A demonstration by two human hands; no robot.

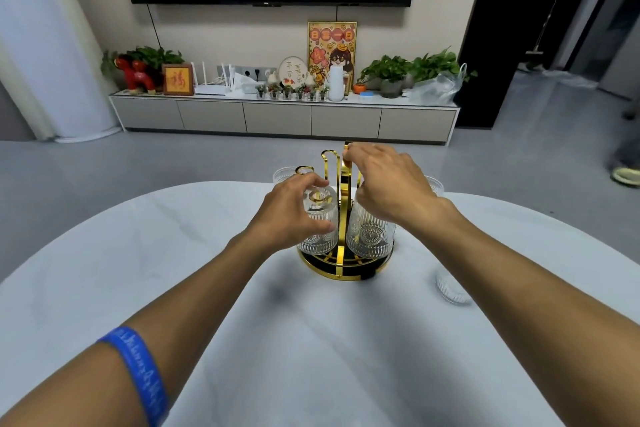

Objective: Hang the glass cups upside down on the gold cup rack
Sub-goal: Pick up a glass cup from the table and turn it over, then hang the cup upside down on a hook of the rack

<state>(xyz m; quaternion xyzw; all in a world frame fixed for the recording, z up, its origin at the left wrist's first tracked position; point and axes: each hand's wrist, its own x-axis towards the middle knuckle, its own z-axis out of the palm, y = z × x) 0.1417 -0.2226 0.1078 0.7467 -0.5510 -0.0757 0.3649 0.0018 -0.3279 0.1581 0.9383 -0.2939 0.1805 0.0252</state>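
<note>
Left hand (pixel 294 210) fingers wrap an upturned cup (pixel 320 222) on the gold rack (pixel 341 211) mid-worktop (pixel 207 288), right hand (pixel 388 180) fingers pinch the rack's top, another cup (pixel 452 289) stands apart.

Five glass cups show. One cup (pixel 320 218) sits under the left hand's fingers (pixel 304 184), one (pixel 370 236) under the right hand's fingers (pixel 363 198), two peek out behind the fingers (pixel 282 175) (pixel 435 185), and one (pixel 450 288) stands apart. There is one gold rack (pixel 341 263) and two hands.
</note>
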